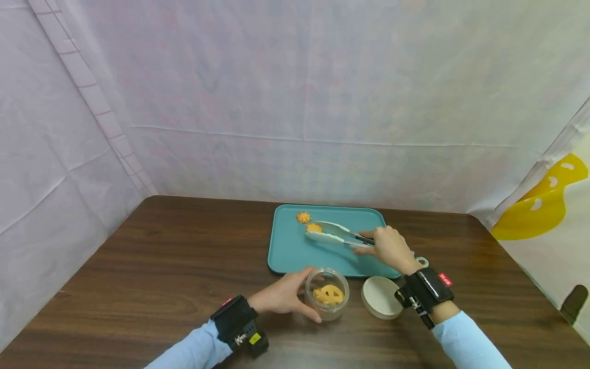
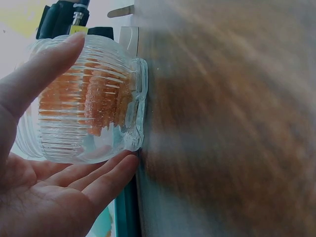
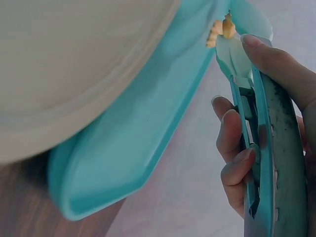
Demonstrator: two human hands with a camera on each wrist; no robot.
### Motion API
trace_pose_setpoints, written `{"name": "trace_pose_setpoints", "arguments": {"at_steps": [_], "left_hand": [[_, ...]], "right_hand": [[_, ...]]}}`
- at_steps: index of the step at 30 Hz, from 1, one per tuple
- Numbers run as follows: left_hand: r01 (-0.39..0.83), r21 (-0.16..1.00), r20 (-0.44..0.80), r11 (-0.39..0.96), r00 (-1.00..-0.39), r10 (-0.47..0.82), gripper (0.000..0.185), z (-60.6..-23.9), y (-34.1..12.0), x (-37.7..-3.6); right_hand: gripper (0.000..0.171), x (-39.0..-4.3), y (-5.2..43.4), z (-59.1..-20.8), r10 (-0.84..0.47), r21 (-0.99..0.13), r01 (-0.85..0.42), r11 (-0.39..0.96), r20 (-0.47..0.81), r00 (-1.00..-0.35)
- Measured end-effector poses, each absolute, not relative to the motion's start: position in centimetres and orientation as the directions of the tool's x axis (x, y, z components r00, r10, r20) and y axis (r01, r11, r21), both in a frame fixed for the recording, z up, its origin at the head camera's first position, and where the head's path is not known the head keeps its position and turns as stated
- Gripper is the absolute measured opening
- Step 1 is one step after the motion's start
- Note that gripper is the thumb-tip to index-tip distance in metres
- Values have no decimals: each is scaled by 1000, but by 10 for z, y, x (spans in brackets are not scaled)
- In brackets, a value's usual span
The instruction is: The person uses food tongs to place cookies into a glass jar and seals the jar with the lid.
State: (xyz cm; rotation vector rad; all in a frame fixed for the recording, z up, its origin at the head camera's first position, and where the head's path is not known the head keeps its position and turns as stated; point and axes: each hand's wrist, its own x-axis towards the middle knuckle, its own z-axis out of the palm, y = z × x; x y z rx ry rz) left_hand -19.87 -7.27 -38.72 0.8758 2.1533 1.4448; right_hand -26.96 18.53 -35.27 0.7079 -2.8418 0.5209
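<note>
The left hand (image 1: pixel 281 296) cups a ribbed glass jar (image 1: pixel 328 293) of cookies, fingers loosely curved round its side. At its 1 o'clock, the right hand (image 1: pixel 390 248) squeezes teal tongs (image 1: pixel 336 233) narrow around a cookie (image 1: pixel 314 227) over the teal tray (image 1: pixel 290 251). A cream lid (image 1: pixel 380 296) lies on the wooden table (image 1: pixel 138 287).

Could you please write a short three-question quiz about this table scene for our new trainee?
1. True or false: the left hand holds the glass jar.
2. What does the right hand grip?
A. a spoon
B. tongs
C. a lid
3. Fill in: the second cookie lies on the teal ____.

Key:
1. True; cookies sit inside the jar.
2. B; the tongs clasp a cookie over the tray, while the lid lies on the table.
3. tray
</note>
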Motion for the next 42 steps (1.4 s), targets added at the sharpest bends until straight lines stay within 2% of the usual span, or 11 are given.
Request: {"name": "trace_pose_setpoints", "arguments": {"at_steps": [11,28,42], "left_hand": [[301,912,26,280,-722,692,78,-389,-74,-200],[313,907,35,280,-721,692,78,-389,-73,-199],[295,912,22,284,-728,685,76,-387,-72,-198]], "right_hand": [[52,-247,212,-351,-424,-337,-493,802,259,-868],[53,-215,229,-343,-420,-344,-523,780,332,-845],[49,-190,245,-337,-425,-399,-556,729,372,-825]]}}
